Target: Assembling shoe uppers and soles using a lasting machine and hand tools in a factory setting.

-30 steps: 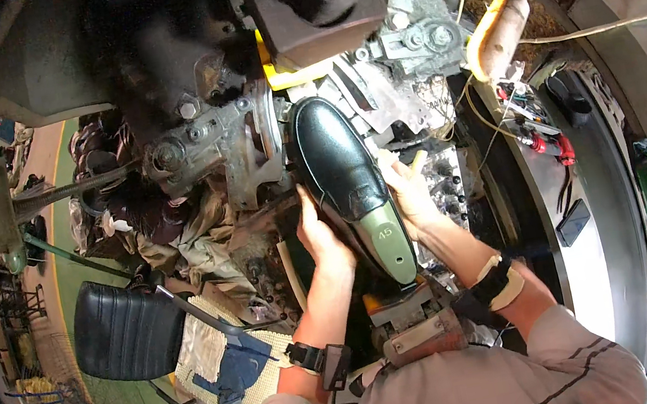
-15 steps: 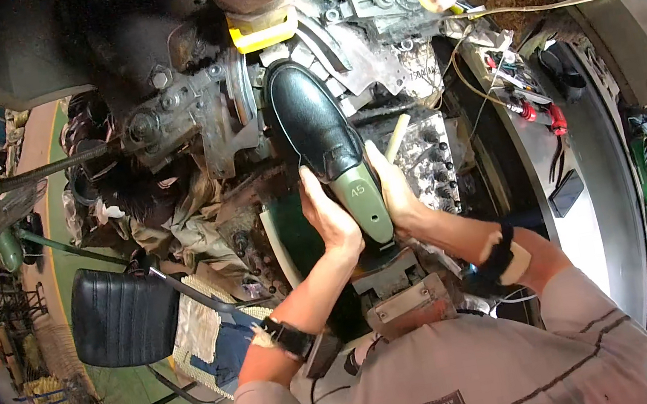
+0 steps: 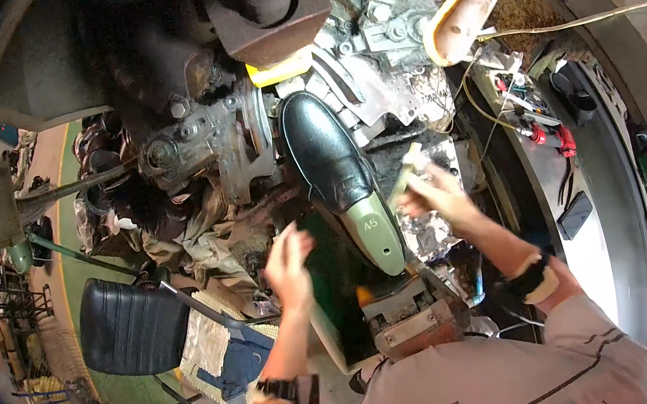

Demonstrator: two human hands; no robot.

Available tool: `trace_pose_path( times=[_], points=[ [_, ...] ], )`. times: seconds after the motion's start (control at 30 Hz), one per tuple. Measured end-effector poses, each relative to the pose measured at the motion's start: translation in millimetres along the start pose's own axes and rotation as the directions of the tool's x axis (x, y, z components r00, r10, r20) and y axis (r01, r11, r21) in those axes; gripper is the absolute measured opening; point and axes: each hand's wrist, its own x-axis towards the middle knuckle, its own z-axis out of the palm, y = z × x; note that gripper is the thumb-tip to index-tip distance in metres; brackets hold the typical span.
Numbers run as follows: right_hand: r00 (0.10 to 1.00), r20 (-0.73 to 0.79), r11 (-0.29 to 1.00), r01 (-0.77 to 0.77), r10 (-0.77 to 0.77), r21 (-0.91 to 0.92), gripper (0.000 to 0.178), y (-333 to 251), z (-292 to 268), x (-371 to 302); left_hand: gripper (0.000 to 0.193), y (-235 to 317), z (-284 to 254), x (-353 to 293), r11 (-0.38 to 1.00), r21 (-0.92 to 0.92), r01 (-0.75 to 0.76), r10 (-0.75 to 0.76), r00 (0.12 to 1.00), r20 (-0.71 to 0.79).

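A black leather slip-on shoe upper (image 3: 321,146) sits on a green shoe last (image 3: 376,231), toe pointing away, in the middle of the machine. Its heel end is toward me, above a metal block (image 3: 410,325). Both hands are off it. My left hand (image 3: 290,268) hangs in the air left of the last, fingers stretched and nothing in them. To the right of the last, my right hand (image 3: 440,199) has its fingers at a pale rod (image 3: 407,172). Motion blurs those fingers, so I cannot tell whether they close around the rod.
Metal machine arms (image 3: 198,150) flank the toe, under a dark overhead block (image 3: 269,17). A lamp (image 3: 464,17) hangs at upper right. A bench at right carries a phone (image 3: 575,215) and red-handled tools (image 3: 552,137). A black chair (image 3: 133,324) stands at left.
Both hands have let go of the shoe and last. My left hand has drawn away to the left; my right hand has moved right to the pale rod. The view has shifted slightly.
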Motion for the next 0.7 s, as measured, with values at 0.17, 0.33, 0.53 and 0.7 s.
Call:
trace_pose_path(
  times=[0.17, 0.33, 0.53, 0.7],
  points=[
    [0.855, -0.519, 0.970, -0.136, 0.012, -0.202, 0.033, 91, -142, 13, 0.027, -95, -175, -9, 0.929, 0.328, 0.169, -0.086, 0.964, -0.253],
    [0.904, -0.361, 0.932, -0.098, 0.230, 0.348, 0.049, 147, -111, 32, 0.028, -207, -314, -66, 0.681, 0.572, 0.457, -0.379, 0.889, -0.258],
    [0.684, -0.583, 0.881, -0.456, 0.439, 0.127, 0.018, 247, -228, -4, 0.050, -239, -264, -84, 0.851, 0.386, 0.358, -0.255, 0.922, -0.293],
    [0.698, -0.440, 0.817, -0.397, 0.565, 0.419, 0.020, 273, -166, -22, 0.050, -193, -169, -71, 0.755, 0.155, 0.637, -0.637, 0.769, -0.053]
  ],
)
